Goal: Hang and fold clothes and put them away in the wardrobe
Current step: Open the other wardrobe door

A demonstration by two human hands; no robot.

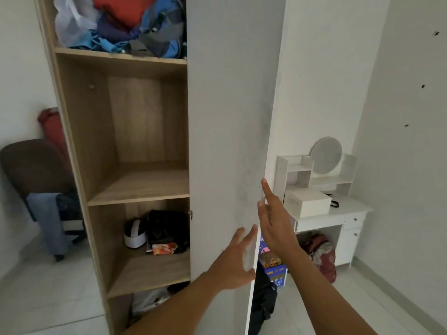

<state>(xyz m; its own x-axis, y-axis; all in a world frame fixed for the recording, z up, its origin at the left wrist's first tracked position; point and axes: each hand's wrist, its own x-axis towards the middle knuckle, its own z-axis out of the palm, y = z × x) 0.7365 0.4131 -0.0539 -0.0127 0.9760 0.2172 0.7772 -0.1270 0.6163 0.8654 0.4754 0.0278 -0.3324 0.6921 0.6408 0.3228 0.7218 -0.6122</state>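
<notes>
Standing open, the wardrobe (101, 141) holds a loose heap of clothes (125, 25) on its top shelf. Its white door (229, 117) swings out toward the camera, and its free edge runs between the two hands. The left hand (235, 262) has spread, straight fingers against the door's face. The right hand (273, 221) touches the edge with fingers outstretched, grasping nothing. A white desk (350, 213) stands behind the door.
</notes>
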